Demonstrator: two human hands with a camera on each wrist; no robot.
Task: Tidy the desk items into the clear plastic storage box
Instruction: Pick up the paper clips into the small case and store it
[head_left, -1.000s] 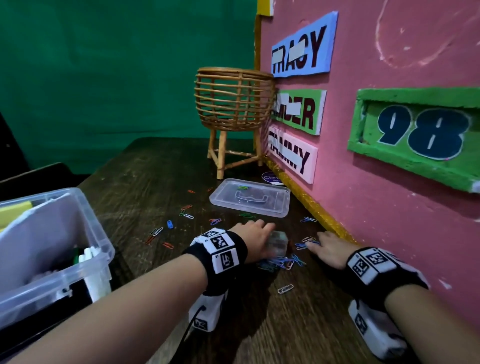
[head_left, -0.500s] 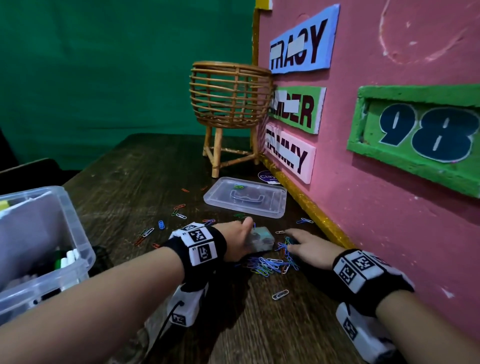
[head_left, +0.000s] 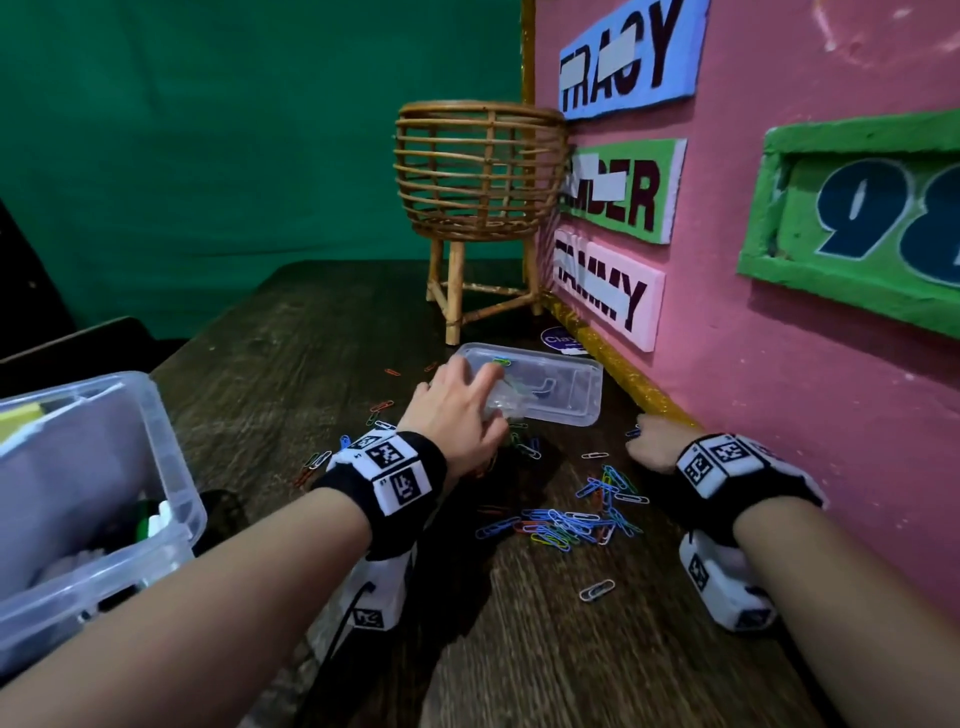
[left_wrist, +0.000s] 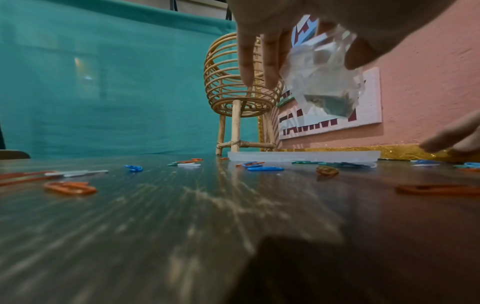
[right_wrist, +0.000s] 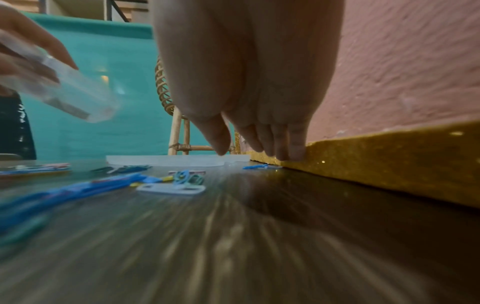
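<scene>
My left hand (head_left: 488, 402) holds a small clear plastic case (head_left: 501, 402) a little above the desk, near the front edge of a flat clear lid (head_left: 566, 387). The left wrist view shows the small clear case (left_wrist: 322, 82) pinched between thumb and fingers. My right hand (head_left: 644, 441) is by the wall with nothing in it. Its fingertips (right_wrist: 283, 152) point down at the desk beside the gold trim (right_wrist: 389, 156). Coloured paper clips (head_left: 566, 519) lie heaped between my wrists, and others are scattered about. The clear storage box (head_left: 171, 499) stands at the near left.
A rattan basket on legs (head_left: 478, 187) stands at the back against the pink wall (head_left: 779, 364) with its name signs. The wall runs close along my right arm. A single white clip (head_left: 597, 590) lies nearer to me on the dark wooden desk (head_left: 311, 364).
My left hand has lifted the small clear case off the heap of clips and carried it toward the lid. My right hand has slid away from the heap to the wall trim.
</scene>
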